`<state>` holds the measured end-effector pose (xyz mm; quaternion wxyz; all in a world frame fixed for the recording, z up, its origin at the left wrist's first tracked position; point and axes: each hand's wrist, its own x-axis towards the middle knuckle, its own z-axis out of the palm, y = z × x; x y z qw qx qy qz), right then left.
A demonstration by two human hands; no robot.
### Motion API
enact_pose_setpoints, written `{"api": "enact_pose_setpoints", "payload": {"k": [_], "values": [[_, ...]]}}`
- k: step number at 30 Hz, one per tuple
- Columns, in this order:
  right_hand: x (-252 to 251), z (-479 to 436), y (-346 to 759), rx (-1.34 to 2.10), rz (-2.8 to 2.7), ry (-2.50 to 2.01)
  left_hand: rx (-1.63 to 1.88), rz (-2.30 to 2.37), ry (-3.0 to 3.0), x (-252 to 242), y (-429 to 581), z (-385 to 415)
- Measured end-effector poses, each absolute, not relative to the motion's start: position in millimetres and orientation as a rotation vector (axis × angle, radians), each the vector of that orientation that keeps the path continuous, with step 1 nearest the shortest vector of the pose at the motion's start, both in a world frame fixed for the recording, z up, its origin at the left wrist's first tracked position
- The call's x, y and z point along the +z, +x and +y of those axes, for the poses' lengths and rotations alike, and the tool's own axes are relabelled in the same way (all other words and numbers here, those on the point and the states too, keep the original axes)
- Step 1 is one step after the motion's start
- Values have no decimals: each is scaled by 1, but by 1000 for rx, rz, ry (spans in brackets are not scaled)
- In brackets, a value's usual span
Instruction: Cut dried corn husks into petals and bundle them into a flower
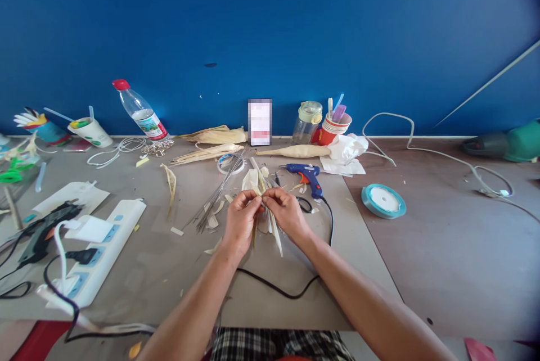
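Observation:
Near the middle of the table, my left hand point(243, 216) and my right hand point(284, 210) meet fingertip to fingertip. Both are closed in a pinch on a small pale piece of husk, too small to make out well. Pale husk strips point(276, 236) stick out below and above the fingers; which of them are held and which lie on the table is hard to tell. Left of my hands lies a bundle of thin wires point(217, 195) beside husk scraps. A blue glue gun point(310, 176) rests just beyond my right hand.
A power strip point(110, 254) with plugs and a dark glue gun point(46, 231) are at the left. Along the wall stand a bottle point(145, 119), a jar point(307, 123) and red cups point(335, 127). Teal ribbon point(383, 201) lies right; a black cord point(291, 296) crosses below my hands.

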<state>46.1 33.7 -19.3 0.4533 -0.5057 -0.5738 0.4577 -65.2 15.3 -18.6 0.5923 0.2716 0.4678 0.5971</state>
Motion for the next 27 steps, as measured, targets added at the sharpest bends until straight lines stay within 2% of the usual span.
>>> {"api": "enact_pose_setpoints", "payload": {"k": [20,27], "values": [[-20,35,48,1171,-1294,-1236,1392,1033,611,-17,-65,15],[-14,40,57,1410,-1107,-1085,1224,774,547,-9,-68,12]]}}
